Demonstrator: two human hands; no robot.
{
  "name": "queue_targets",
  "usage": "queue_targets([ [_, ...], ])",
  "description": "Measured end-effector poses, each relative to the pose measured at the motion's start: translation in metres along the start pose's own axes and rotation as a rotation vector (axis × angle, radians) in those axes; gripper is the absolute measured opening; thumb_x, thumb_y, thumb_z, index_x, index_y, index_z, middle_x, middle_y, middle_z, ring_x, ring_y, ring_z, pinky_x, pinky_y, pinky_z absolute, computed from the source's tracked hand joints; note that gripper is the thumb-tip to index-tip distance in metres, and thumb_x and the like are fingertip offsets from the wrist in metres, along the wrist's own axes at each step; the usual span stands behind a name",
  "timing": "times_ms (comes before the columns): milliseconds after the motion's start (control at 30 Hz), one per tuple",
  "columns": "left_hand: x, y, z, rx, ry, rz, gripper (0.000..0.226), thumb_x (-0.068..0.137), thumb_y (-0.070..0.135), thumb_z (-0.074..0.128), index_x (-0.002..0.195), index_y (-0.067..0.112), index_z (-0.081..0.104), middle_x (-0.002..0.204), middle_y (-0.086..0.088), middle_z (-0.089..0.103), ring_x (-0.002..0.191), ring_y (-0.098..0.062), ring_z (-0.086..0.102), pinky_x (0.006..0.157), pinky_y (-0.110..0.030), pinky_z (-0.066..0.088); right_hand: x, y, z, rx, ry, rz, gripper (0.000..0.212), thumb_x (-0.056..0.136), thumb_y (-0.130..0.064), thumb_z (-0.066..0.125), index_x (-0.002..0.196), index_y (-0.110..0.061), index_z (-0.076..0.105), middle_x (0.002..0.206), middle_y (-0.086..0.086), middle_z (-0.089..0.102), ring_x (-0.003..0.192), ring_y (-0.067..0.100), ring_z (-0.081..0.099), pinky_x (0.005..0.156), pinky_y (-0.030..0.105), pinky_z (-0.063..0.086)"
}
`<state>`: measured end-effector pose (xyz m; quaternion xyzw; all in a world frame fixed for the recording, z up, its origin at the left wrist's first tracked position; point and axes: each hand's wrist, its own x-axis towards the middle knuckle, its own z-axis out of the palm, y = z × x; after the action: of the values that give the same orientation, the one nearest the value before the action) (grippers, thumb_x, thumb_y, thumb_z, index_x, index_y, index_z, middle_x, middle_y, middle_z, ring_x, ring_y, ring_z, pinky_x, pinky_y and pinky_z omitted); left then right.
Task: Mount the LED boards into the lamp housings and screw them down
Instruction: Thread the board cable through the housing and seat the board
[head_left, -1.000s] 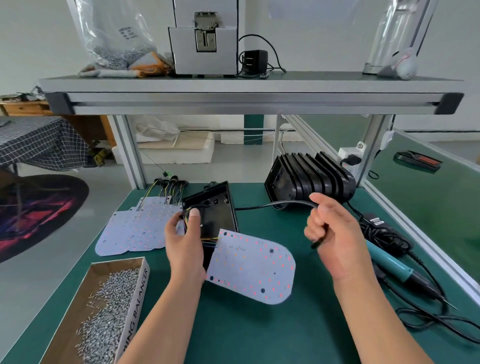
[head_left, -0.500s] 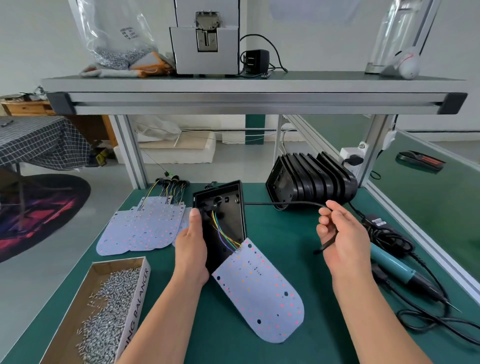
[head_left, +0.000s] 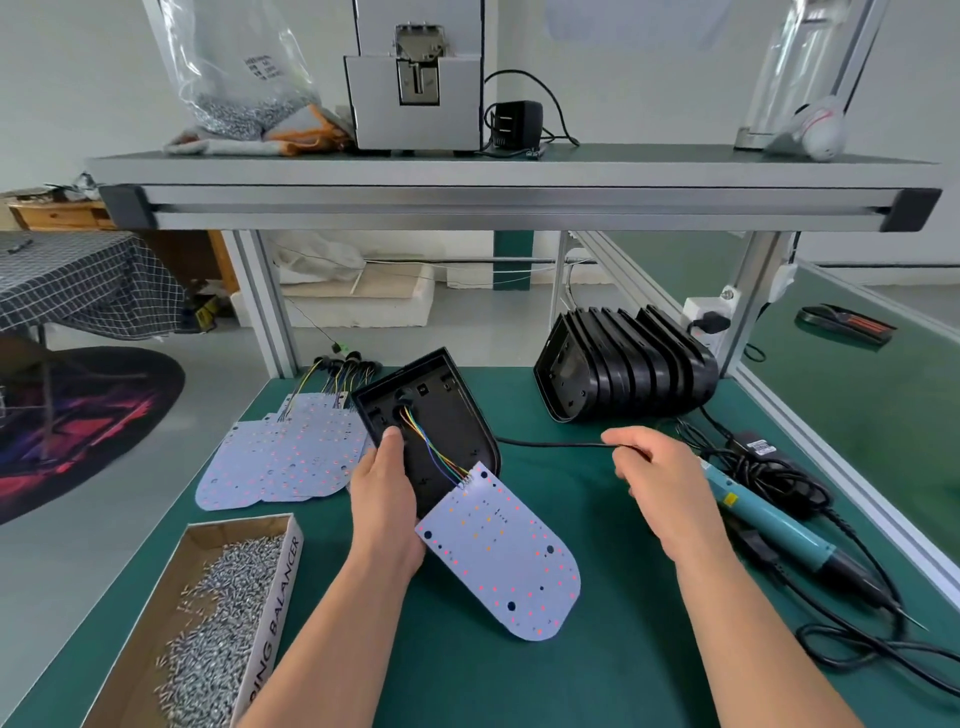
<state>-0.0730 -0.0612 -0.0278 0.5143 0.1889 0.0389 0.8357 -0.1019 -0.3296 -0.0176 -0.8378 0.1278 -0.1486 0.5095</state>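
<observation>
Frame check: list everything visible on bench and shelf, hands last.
lamp housing: one, black, open, bench centre.
LED board: one, white, wired to it, in front.
spare LED boards: several, white, fanned left.
stacked housings: several, black, back right.
screw box: one, cardboard, front left.
screwdriver: one, teal, right.
black cable: one, centre right.
screw bag: one, clear, shelf left.
left hand: grips the lamp housing.
right hand: pinches the black cable.

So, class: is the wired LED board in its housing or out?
Out: the LED board lies on the mat outside the housing, tethered by coloured wires.
</observation>
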Motion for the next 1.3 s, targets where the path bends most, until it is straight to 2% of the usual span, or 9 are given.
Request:
queue_targets([
  [100,0.0,0.0,0.0,0.02,-0.034,0.028,0.042,0.098,0.047,0.061,0.109,0.006,0.062,0.102,-0.009,0.059,0.089,-0.029,0.055,0.086,-0.049,0.053,-0.004,-0.003,0.0,-0.296,0.007,-0.141,0.032,0.1,-0.018,0.06,0.125,-0.03,0.075,0.119,-0.009,0.065,0.102,0.012,0.06,0.089,0.036,0.047],
  [200,-0.003,-0.003,0.004,0.085,-0.034,0.109,0.049,0.092,0.052,0.06,0.122,0.014,0.065,0.119,0.0,0.073,0.107,-0.03,0.067,0.102,-0.047,0.053,-0.012,-0.012,0.008,-0.616,0.165,-0.358,0.033,0.095,-0.015,0.071,0.127,-0.021,0.077,0.15,0.01,0.057,0.132,0.035,0.044,0.105,0.052,0.041],
  [300,-0.004,-0.008,0.007,0.17,-0.04,0.213,0.026,0.099,0.046,0.059,0.102,0.021,0.065,0.088,0.015,0.067,0.08,-0.018,0.057,0.084,-0.04,0.048,-0.023,-0.027,0.019,-0.594,0.315,-0.609,0.035,0.092,-0.016,0.077,0.126,-0.013,0.074,0.147,0.012,0.055,0.131,0.039,0.046,0.103,0.056,0.043],
  [433,-0.01,-0.009,0.013,0.22,-0.013,0.266,0.026,0.106,0.035,0.057,0.084,0.024,0.052,0.061,0.025,0.052,0.054,0.0,0.042,0.067,-0.036,0.037,-0.041,-0.06,0.046,-0.347,0.223,-0.759,0.032,0.1,-0.022,0.072,0.128,-0.008,0.069,0.124,0.005,0.066,0.116,0.03,0.058,0.098,0.042,0.049],
  [633,-0.017,-0.011,0.016,0.34,-0.087,0.427,0.005,0.1,0.025,0.057,0.1,0.02,0.056,0.074,0.024,0.065,0.066,0.001,0.057,0.057,-0.01,0.045,-0.047,-0.102,0.082,-0.351,-0.147,-0.509,0.051,0.105,-0.052,0.054,0.142,-0.018,0.057,0.111,-0.001,0.075,0.107,0.022,0.068,0.091,0.043,0.052],
  [800,-0.023,-0.015,0.019,0.424,-0.227,0.48,0.017,0.091,0.019,0.054,0.099,0.034,0.056,0.087,0.016,0.067,0.08,-0.008,0.061,0.07,-0.031,0.053,-0.039,-0.111,0.092,-0.159,-0.135,-0.319,0.043,0.101,-0.05,0.062,0.129,-0.018,0.063,0.113,-0.002,0.077,0.108,0.021,0.069,0.095,0.043,0.054],
  [1033,-0.026,-0.024,0.02,0.513,-0.324,0.584,0.031,0.087,0.018,0.05,0.106,0.042,0.053,0.093,0.025,0.067,0.085,0.001,0.061,0.068,-0.01,0.046,-0.026,-0.102,0.086,0.266,-0.056,-0.177,0.012,0.092,-0.03,0.077,0.102,-0.026,0.07,0.083,-0.01,0.076,0.08,0.005,0.072,0.075,0.027,0.057],
  [1167,-0.03,-0.026,0.022,0.488,-0.326,0.589,0.031,0.089,0.019,0.048,0.106,0.044,0.054,0.096,0.023,0.069,0.087,-0.001,0.062,0.069,-0.01,0.046,-0.025,-0.1,0.085,0.294,-0.018,-0.18,0.008,0.094,-0.022,0.068,0.098,-0.029,0.071,0.082,-0.007,0.075,0.079,0.016,0.073,0.081,0.045,0.061],
  [1300,-0.028,-0.028,0.022,0.471,-0.33,0.574,0.029,0.092,0.022,0.05,0.112,0.042,0.056,0.097,0.017,0.07,0.087,-0.004,0.063,0.069,-0.012,0.048,-0.028,-0.096,0.089,0.209,0.052,-0.195,0.016,0.098,-0.022,0.062,0.104,-0.029,0.075,0.084,-0.011,0.076,0.081,0.016,0.073,0.082,0.046,0.059],
])
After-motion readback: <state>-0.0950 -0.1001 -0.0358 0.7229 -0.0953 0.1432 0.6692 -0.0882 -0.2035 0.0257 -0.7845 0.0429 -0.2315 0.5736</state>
